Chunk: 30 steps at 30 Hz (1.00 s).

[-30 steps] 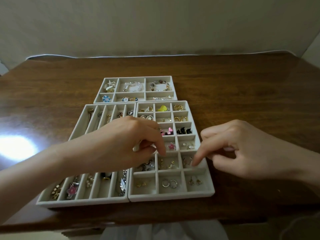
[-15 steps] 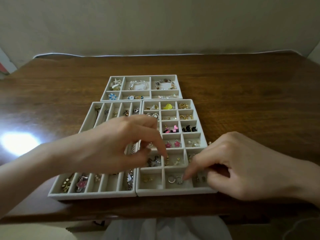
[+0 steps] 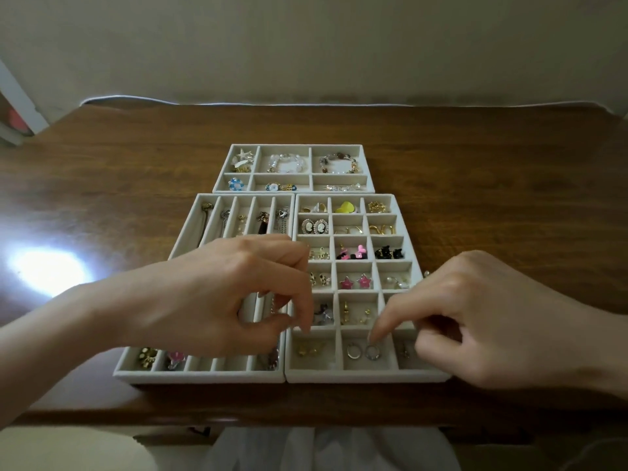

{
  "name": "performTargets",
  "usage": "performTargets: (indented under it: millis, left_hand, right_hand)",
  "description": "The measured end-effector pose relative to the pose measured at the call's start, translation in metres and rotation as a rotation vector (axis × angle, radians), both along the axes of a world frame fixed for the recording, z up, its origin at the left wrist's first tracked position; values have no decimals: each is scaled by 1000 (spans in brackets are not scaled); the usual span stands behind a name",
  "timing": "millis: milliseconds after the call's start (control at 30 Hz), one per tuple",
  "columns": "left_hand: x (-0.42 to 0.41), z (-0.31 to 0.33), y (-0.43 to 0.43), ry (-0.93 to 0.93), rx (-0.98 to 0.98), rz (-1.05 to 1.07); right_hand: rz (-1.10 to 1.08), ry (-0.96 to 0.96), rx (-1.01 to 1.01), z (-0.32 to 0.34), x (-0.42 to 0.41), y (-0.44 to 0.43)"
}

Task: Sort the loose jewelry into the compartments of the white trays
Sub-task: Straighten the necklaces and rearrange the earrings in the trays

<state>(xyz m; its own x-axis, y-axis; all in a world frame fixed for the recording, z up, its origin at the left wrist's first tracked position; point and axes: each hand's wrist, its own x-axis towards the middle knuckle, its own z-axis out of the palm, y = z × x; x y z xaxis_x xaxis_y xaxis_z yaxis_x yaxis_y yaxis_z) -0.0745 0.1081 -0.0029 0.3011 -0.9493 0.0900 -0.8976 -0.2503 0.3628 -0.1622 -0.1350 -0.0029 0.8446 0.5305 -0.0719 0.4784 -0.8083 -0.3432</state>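
Starting at the left: glare on the table (image 3: 102,171), then the long-slot tray (image 3: 198,375), chains and charms lying in its channels, near ends partly hidden. Above it the left hand (image 3: 204,294), thumb and forefinger pinched together at the border with the grid tray (image 3: 360,377), just over the near-left cell with its gold pieces (image 3: 307,348); too small to tell whether that grip holds anything. Better to keep that hand lifted, clear of the dividers, so no sleeve or knuckle drags a chain out of its slot.

Middle: two silver hoops (image 3: 363,351) lying side by side in the near centre cell. Forefinger of the right hand (image 3: 486,324) reaching down to the right one, tip at or just above it, other fingers curled; grip not closed on anything visible. For a clean step: nudge the hoop flat beside its partner with the fingertip only, then lift straight up, so nothing hops the low wall into the neighbouring cell.

Right: a small bright piece (image 3: 426,274) loose on the table just beyond the grid tray's edge, probably next to sort. Far back, the third tray (image 3: 294,190) with bracelets, well apart.
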Motion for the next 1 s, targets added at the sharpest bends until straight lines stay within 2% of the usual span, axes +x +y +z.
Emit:
performTargets:
  millis: [100,367,733,833,1000]
  left_hand:
    - [0,-8,-2,-77,16,-34]
    - [-3,-19,-17,-252,41,-106]
    - [-5,-11,-29,-478,115,-176]
    - [-5,-12,-31,-466,133,-178]
    - [1,-13,-30,-312,177,-184]
  right_hand:
    - [5,-4,126,2,3,0]
    - [24,-8,280,2,5,1]
    - [27,-28,358,5,-1,-1]
    - [33,-34,369,5,-2,0]
    - [36,-38,381,6,-3,-1]
